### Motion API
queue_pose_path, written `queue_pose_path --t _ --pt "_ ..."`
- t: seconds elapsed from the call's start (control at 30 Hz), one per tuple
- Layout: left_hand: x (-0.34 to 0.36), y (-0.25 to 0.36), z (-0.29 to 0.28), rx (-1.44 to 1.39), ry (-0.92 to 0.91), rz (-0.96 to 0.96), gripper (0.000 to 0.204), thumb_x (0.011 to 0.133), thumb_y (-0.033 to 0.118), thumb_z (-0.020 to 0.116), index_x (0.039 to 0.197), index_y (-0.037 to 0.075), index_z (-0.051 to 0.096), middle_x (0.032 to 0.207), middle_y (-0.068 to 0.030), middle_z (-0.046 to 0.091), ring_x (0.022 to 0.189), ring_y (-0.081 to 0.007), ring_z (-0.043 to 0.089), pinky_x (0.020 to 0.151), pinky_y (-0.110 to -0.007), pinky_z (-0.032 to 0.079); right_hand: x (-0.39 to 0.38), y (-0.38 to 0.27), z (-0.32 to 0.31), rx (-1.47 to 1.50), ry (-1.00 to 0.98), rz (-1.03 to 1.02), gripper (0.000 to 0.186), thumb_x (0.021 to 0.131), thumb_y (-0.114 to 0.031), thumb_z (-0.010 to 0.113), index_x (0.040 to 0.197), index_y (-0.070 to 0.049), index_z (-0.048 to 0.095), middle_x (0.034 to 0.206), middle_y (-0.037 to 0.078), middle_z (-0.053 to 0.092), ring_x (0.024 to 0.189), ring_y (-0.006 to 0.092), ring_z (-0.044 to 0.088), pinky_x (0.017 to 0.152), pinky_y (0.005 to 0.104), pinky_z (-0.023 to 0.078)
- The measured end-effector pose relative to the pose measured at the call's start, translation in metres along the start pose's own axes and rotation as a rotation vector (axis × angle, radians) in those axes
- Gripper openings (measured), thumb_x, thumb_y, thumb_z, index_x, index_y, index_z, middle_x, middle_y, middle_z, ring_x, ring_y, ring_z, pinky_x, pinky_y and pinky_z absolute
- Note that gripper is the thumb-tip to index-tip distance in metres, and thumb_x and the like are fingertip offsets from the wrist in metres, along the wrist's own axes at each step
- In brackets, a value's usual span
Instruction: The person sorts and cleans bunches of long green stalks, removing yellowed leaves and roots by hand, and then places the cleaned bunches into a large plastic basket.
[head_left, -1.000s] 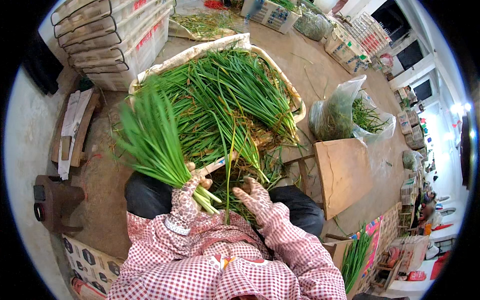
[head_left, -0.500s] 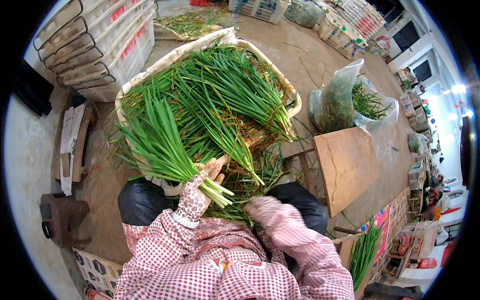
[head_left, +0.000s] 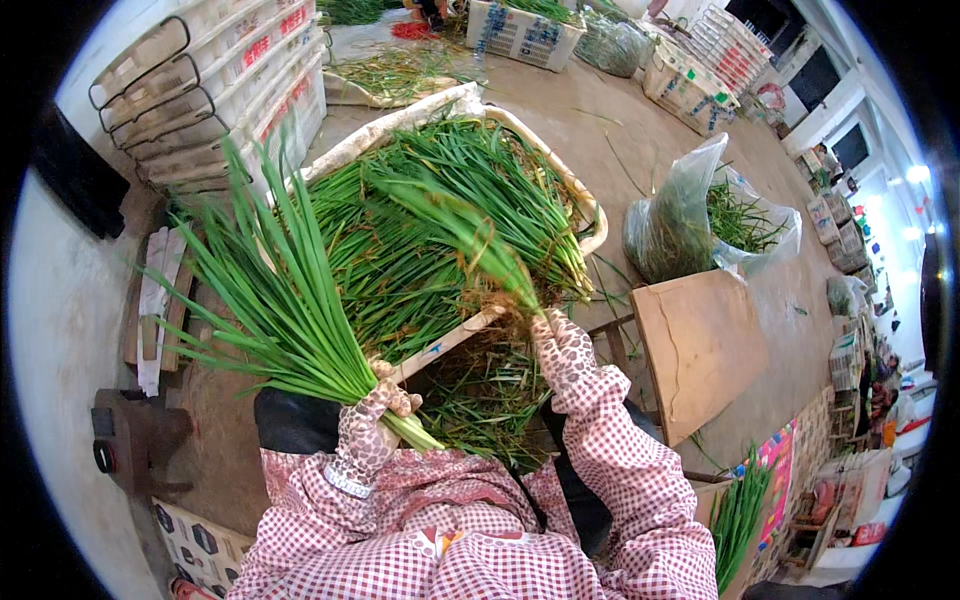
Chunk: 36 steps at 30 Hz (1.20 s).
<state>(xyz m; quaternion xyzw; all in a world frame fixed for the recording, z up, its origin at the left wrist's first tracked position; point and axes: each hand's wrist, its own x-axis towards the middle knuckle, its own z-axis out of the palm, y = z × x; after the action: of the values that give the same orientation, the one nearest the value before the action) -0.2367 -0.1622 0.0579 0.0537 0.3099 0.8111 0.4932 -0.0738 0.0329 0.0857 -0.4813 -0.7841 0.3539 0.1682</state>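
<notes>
My left hand (head_left: 372, 425), in a spotted glove, is closed round the pale lower stems of a thick bunch of garlic chives (head_left: 290, 310). The green leaves of this bunch fan out to the upper left. My right hand (head_left: 562, 350), gloved alike, grips a smaller clump of chives (head_left: 490, 250) by its root end; the clump is smeared by motion. Beneath the clump, a cloth-lined container (head_left: 430, 110) with a pale rim holds a heap of chives (head_left: 370, 290), mixed with brown dry leaves. Loose trimmings (head_left: 480, 400) lie between my knees.
Stacked white crates (head_left: 230, 100) stand at the far left. To the right are a clear plastic bag of greens (head_left: 665, 240) and a tilted wooden board (head_left: 700, 345). More chives (head_left: 740, 515) lie beside my right elbow. A wooden bench (head_left: 160, 310) is at left.
My right hand has moved forward from near my lap to the container and now grips a clump of chives. My left hand has dropped slightly towards me, its bunch now more upright.
</notes>
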Motion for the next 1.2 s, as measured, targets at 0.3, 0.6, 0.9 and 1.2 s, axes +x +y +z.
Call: queue_pose_path --t 0.3,0.6,0.9,1.2 --pt "-0.019 0.004 0.003 -0.079 0.135 -0.063 0.019 0.084 0.017 0.056 0.102 0.014 0.051 0.064 0.0035 0.045 0.058 -0.0100 0.047 0.068 -0.032 0.045 0.023 -0.033 -0.065 0.523 -0.313 0.456 0.032 0.088 -0.032 0.045 0.096 -0.003 0.057 0.053 0.001 0.046 0.047 0.0151 0.044 0.050 0.0322 0.041" --pt "-0.027 0.007 0.000 -0.061 0.156 -0.053 0.028 0.080 0.006 0.059 0.106 0.013 0.050 0.096 -0.0127 0.059 0.066 -0.0138 0.055 0.063 -0.030 0.048 -0.041 0.042 0.037 1.279 -0.470 0.853 0.036 0.086 -0.034 0.049 0.110 -0.007 0.053 0.053 -0.004 0.040 0.045 0.0090 0.034 0.045 0.0246 0.030" --pt "-0.027 -0.015 -0.001 0.148 0.310 -0.084 0.031 0.074 0.000 0.064 0.101 0.007 0.052 0.086 -0.0091 0.060 0.069 -0.0156 0.060 0.060 -0.027 0.051 -0.055 0.013 0.037 1.217 -0.542 0.421 0.029 0.090 -0.026 0.045 0.112 -0.008 0.051 0.067 0.001 0.056 0.053 0.0120 0.050 0.051 0.0279 0.044" --pt "-0.022 -0.024 -0.015 0.265 0.451 -0.229 0.033 0.077 0.005 0.063 0.107 0.015 0.051 0.084 -0.0022 0.060 0.063 -0.0099 0.053 0.058 -0.026 0.048 -0.086 0.031 0.072 0.153 -0.419 0.256 0.036 0.091 -0.024 0.041 0.121 -0.006 0.044 0.072 0.008 0.061 0.056 0.0126 0.055 0.053 0.0267 0.045"
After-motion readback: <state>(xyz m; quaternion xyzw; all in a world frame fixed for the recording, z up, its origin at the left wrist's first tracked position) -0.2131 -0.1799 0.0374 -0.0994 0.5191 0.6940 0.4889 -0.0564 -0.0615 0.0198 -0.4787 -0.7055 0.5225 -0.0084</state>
